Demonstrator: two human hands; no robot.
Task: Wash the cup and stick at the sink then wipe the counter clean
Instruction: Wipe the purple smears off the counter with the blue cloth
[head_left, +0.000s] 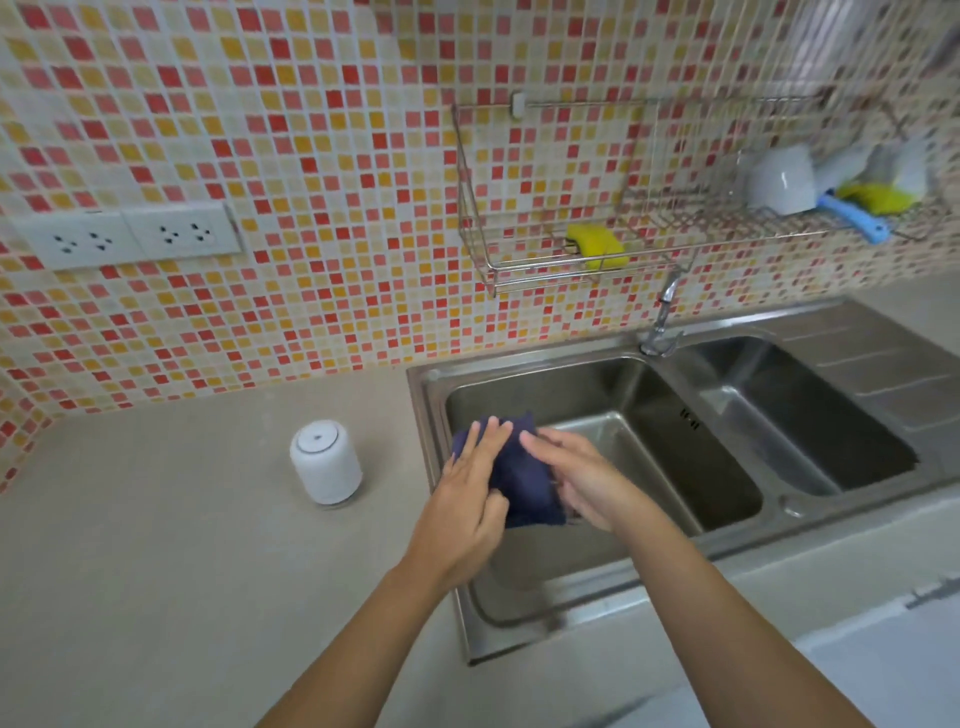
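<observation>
We hold a dark blue folded cloth (519, 478) over the near left corner of the left basin of the stainless steel double sink (431, 415). The left grip (470, 493) lies on the cloth's left side with its fingers straight and flat on the fabric. The right grip (576, 478) has its fingers curled round the cloth's right edge, though blur softens the detail.

A white ceramic cup (779, 179) sits upside down on the wire wall rack (675, 228) at the far right, well apart from our hands, so we judge the cup already washed. Beside it lies a blue-handled item (852, 221); we cannot tell whether this is the stick. No water shows at the tap.

With the cloth in hand, we judge that we are at the last part: readying the cloth, then wiping. The pale grey worktop (182, 545) to the left is not yet being touched, so the wiping is still to do. A white cylindrical container (325, 462) stands there just left of the sink and would need wiping around.
</observation>
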